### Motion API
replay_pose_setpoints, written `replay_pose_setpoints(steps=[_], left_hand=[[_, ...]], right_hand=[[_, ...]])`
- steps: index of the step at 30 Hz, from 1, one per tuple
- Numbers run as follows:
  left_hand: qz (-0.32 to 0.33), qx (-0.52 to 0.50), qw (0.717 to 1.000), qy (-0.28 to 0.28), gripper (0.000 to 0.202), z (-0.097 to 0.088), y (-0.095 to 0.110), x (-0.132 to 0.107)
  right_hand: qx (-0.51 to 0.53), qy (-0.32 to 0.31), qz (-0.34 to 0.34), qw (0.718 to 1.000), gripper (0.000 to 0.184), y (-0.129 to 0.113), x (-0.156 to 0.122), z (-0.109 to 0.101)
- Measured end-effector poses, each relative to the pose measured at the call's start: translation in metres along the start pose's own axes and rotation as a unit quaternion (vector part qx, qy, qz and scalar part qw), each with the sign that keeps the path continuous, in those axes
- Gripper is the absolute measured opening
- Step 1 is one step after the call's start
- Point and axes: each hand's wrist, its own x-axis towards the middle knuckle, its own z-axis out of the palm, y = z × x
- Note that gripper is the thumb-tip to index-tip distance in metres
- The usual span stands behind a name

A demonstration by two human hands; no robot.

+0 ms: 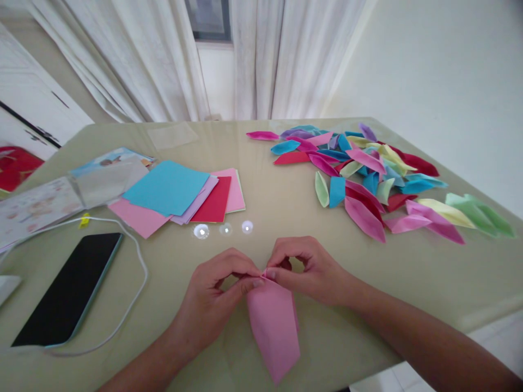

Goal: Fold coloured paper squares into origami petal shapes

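Observation:
A partly folded sheet of pink paper [274,326] is held near the table's front edge, its pointed end toward me. My left hand [223,294] pinches its far tip from the left, thumb on top. From the right, my right hand [306,269] pinches the same tip between thumb and forefinger. The two hands' fingertips almost meet there. Beyond them on the left lies a fanned stack of square paper sheets [167,188] in blue, purple, red and pink. Many folded paper pieces [365,215] in mixed colours are heaped at the back right.
A black-screened phone [69,291] lies at the left, with a white cable [141,261] curving around it and a yellow clip [84,220] close by. Printed booklets [41,204] and clear plastic sleeves [110,182] lie behind. Curtains [261,60] hang past the table's far edge.

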Motion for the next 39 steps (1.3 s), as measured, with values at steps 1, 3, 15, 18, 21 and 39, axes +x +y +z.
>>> replay_pose_setpoints(steps=[1,3,15,18,21,39], left_hand=[[-0.006,0.000,1.000,-0.002,0.006,0.0002,0.0005,0.0002],[-0.034,-0.009,0.999,-0.002,0.003,0.0013,0.0016,0.0008],[-0.156,-0.057,0.986,0.017,0.018,0.0030,0.0083,0.0049],[-0.155,-0.072,0.985,0.012,0.018,0.0020,0.0088,0.0046],[-0.154,-0.094,0.984,-0.001,0.015,0.0003,0.0076,0.0050],[-0.078,-0.022,0.997,-0.001,0.012,-0.0056,0.0039,0.0016]], right_hand=[[-0.002,0.000,-0.003,1.000,0.012,0.0001,0.0002,-0.0002],[-0.008,-0.002,-0.011,1.000,0.012,0.0012,0.0005,-0.0007],[0.039,-0.057,0.019,0.997,0.023,0.0030,-0.0002,0.0012],[0.039,-0.050,0.030,0.998,0.020,0.0048,-0.0006,0.0035],[0.048,-0.006,0.032,0.998,0.017,0.0060,-0.0008,0.0045],[0.052,0.050,-0.031,0.997,0.012,0.0054,-0.0041,0.0016]])
